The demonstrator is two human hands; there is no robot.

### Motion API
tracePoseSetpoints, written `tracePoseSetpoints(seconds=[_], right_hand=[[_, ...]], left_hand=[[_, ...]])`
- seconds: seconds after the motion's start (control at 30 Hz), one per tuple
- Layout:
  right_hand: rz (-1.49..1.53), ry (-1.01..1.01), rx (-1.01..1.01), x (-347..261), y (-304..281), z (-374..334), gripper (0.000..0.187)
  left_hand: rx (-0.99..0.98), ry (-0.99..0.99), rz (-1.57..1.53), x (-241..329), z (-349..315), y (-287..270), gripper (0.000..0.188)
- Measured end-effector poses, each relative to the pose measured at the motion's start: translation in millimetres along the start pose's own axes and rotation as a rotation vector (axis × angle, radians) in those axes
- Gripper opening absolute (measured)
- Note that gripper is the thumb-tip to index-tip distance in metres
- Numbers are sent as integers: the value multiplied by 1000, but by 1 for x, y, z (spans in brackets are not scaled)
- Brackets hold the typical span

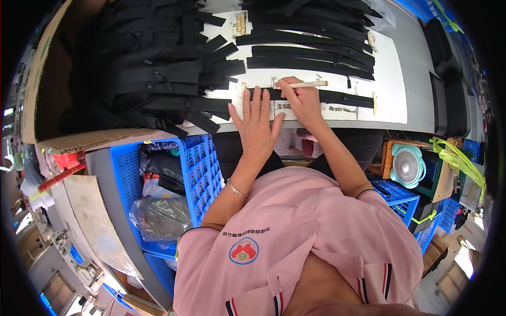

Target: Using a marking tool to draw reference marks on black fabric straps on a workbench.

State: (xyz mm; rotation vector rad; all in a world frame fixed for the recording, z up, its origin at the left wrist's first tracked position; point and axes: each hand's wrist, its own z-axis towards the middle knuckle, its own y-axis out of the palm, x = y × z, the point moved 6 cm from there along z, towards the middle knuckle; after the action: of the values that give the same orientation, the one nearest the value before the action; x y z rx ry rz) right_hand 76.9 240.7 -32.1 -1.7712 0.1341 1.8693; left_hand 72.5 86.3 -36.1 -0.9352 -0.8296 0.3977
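Note:
My left hand (256, 124) lies flat, fingers apart, with its fingertips on one end of a black zipper (337, 97) stretched across a white board (391, 79). Just to its right, my right hand (305, 104) grips a slim pale pencil-like marking pen (315, 84), held low over the same zipper. The pen's tip is hidden by the fingers, so I cannot tell whether it touches. Dark lines and smudges mark the board near the zipper. Beyond my hands, several more black zippers (311, 57) lie side by side on the board.
A big heap of black zippers (153, 68) fills the left of the grey table (420, 100), beside a cardboard box wall (45, 73). Below stand a blue crate (203, 179) with bags at left and a small turquoise fan (408, 166) at right. Black cases (448, 95) line the table's right end.

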Motion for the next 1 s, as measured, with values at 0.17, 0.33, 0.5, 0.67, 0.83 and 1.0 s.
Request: tracePoseSetpoints(seconds=[0.17, 0.33, 0.5, 0.67, 0.83, 1.0], right_hand=[[-24, -85, 25, 0, 1, 0, 22], [67, 4, -61, 3, -3, -3, 22], [-10, -22, -119, 3, 1, -5, 22], [-92, -106, -69, 4, -2, -4, 24], [45, -11, -30, -2, -21, -12, 24], [-41, 43, 278, 6, -90, -19, 25]], left_hand=[[1, 6, 19, 0, 1, 1, 65], [-6, -1, 34, 1, 1, -1, 65], [4, 2, 35, 2, 1, -1, 65], [-25, -7, 43, 4, 2, 0, 65], [-66, -29, 54, 0, -1, 3, 65], [-68, -20, 54, 0, 1, 2, 67]])
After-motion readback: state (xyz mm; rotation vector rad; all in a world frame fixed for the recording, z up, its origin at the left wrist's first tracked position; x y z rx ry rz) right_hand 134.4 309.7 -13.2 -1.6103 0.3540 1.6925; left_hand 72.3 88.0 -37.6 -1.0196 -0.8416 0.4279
